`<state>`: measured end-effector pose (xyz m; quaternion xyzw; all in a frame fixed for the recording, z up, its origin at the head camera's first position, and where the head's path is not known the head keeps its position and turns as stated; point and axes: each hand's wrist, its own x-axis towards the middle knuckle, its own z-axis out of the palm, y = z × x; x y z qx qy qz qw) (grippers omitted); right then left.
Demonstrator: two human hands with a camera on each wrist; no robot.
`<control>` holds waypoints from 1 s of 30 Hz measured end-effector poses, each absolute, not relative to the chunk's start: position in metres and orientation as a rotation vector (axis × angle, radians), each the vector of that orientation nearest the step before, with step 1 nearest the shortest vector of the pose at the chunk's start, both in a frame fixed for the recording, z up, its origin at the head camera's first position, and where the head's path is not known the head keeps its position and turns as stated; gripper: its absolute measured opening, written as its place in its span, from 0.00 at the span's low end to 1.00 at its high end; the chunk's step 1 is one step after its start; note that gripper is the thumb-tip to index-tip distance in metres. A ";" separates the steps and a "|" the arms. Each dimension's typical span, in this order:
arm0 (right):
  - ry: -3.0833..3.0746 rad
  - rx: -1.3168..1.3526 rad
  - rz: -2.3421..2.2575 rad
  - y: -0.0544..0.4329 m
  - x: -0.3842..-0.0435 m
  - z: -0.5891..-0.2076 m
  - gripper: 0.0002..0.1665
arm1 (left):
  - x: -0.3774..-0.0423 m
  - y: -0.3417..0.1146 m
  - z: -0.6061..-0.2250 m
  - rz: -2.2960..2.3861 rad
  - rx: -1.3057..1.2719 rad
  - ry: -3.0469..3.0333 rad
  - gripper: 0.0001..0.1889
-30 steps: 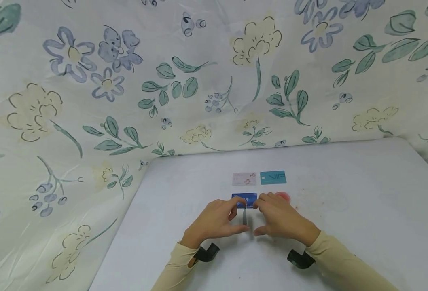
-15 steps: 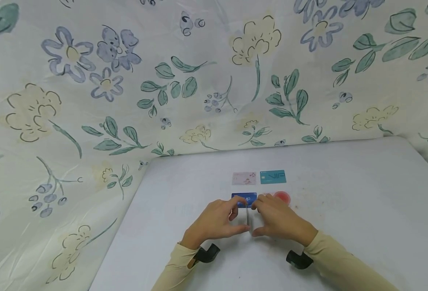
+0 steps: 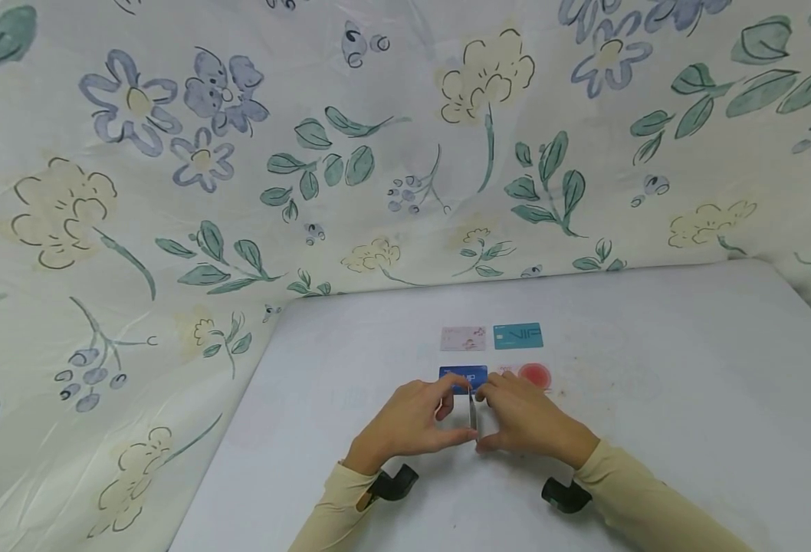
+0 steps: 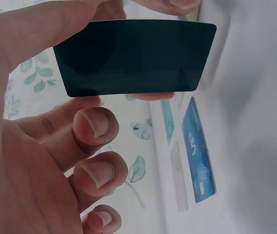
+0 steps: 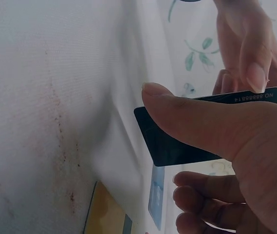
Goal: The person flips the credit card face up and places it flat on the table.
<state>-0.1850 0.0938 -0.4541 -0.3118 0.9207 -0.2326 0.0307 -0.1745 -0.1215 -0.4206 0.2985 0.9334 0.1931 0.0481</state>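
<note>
A dark card [image 3: 473,414] stands on edge between the two hands in the head view, seen almost edge-on. My left hand [image 3: 412,418] pinches it by its long edges between thumb and index finger, the other fingers curled below. My right hand [image 3: 533,420] holds the same card from the other side, its thumb along the near edge. In the left wrist view the dark card's face [image 4: 136,58] looks plain. The right wrist view shows a printed number on the dark card [image 5: 187,151], partly covered by the thumb.
Beyond the hands lie a blue card [image 3: 464,376], a pink card [image 3: 463,339], a teal card [image 3: 518,336] and a card with a red circle [image 3: 535,376]. They rest on a white-covered table [image 3: 654,383]. A flowered cloth [image 3: 405,153] hangs behind.
My right hand has moved slightly left, closing its thumb and fingers onto the card. The card has shifted a little right and turned slightly. The left hand has barely moved.
</note>
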 end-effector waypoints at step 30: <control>2.824 -0.978 -0.679 0.092 -0.183 -0.457 0.36 | -0.172 -0.126 -0.422 0.673 0.875 2.836 0.30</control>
